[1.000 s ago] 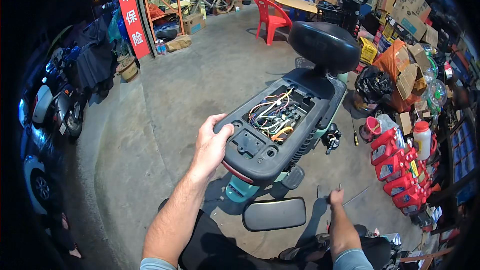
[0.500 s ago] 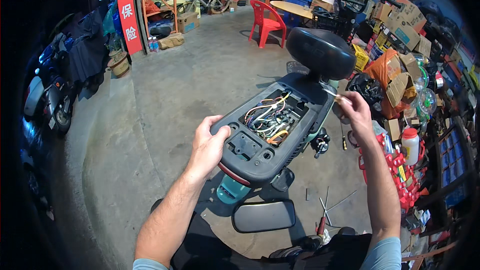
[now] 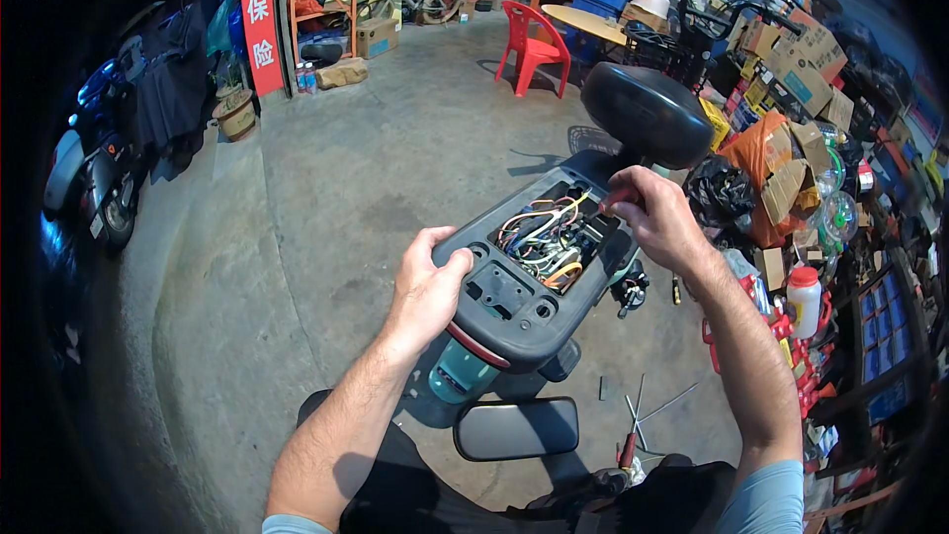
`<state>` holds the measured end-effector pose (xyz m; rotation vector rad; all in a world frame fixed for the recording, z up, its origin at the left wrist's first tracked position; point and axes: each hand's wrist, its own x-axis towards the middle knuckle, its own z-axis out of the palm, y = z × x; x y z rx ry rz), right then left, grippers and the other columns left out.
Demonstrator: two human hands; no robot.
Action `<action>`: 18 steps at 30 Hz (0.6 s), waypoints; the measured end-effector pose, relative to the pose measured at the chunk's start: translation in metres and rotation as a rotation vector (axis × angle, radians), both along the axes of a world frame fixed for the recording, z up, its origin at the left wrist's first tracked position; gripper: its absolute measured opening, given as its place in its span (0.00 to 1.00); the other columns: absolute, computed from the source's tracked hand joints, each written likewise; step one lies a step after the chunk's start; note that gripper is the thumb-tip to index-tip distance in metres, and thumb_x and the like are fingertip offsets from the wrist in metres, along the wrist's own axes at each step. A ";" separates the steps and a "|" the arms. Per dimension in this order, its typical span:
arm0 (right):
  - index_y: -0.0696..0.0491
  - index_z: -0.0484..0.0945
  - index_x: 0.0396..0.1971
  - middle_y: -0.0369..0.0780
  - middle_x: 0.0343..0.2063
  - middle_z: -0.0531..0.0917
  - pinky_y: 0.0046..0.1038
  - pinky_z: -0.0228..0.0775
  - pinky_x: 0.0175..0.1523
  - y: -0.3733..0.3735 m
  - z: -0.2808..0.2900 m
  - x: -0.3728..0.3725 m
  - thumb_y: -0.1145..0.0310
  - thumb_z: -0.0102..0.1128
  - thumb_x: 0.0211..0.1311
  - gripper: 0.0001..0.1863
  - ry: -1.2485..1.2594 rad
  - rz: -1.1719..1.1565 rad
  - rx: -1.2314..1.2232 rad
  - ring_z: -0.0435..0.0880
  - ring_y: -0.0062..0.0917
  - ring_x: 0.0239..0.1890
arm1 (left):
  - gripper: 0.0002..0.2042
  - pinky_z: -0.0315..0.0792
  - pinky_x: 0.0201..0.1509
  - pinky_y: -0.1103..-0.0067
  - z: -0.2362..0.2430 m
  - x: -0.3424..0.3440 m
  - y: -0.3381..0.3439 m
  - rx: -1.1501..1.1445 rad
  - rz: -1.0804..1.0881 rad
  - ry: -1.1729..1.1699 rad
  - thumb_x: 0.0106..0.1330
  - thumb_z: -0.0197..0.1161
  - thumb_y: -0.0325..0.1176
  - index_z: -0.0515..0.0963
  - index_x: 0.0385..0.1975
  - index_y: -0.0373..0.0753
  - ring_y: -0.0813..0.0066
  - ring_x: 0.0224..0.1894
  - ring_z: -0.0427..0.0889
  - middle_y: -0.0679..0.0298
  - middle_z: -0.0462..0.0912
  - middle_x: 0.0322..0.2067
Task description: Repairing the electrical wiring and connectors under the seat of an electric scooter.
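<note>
An electric scooter's dark grey rear body [image 3: 539, 331] stands in front of me, its top compartment uncovered. Tangled wires [image 3: 554, 237] in white, yellow, orange and other colours fill the opening. My left hand [image 3: 427, 282] grips the body's near left edge, thumb on top. Closed over the far right corner of the compartment, my right hand [image 3: 657, 218] holds a slim tool with a reddish handle, apparently a screwdriver [image 3: 623, 200]; its tip is hidden. The black seat [image 3: 647, 114] is raised beyond my right hand. A black padded cover [image 3: 517, 428] lies on the floor near me.
A red-handled screwdriver [image 3: 628, 447] and thin metal rods lie on the floor at the near right. Cartons [image 3: 801, 69], bags and red bottles crowd the right side. A red plastic chair [image 3: 532, 49] stands ahead; parked scooters [image 3: 114, 188] line the left.
My right hand has moved left and inward, from beside the body's right edge to over the wire compartment. My left hand keeps its grip; the view has shifted slightly.
</note>
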<state>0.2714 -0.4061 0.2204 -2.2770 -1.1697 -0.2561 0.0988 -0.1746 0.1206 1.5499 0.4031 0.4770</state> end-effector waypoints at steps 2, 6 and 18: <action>0.61 0.77 0.42 0.46 0.38 0.84 0.35 0.77 0.49 0.002 0.003 -0.001 0.79 0.63 0.60 0.11 0.064 0.035 -0.039 0.86 0.38 0.44 | 0.22 0.73 0.53 0.77 -0.004 0.001 0.002 0.018 0.009 -0.015 0.64 0.60 0.32 0.72 0.57 0.28 0.72 0.47 0.80 0.56 0.82 0.45; 0.60 0.78 0.42 0.46 0.38 0.83 0.36 0.76 0.50 0.003 0.002 0.002 0.78 0.64 0.59 0.11 0.022 0.040 -0.089 0.85 0.39 0.45 | 0.25 0.75 0.51 0.74 -0.004 0.000 0.002 0.046 0.035 -0.031 0.62 0.61 0.33 0.72 0.57 0.26 0.68 0.44 0.83 0.48 0.83 0.46; 0.60 0.80 0.43 0.47 0.38 0.82 0.38 0.75 0.51 0.009 -0.001 0.003 0.75 0.66 0.58 0.13 -0.059 0.043 -0.170 0.83 0.43 0.46 | 0.23 0.73 0.55 0.74 -0.012 0.004 0.008 0.146 0.018 -0.012 0.64 0.61 0.35 0.73 0.56 0.28 0.69 0.49 0.80 0.54 0.82 0.46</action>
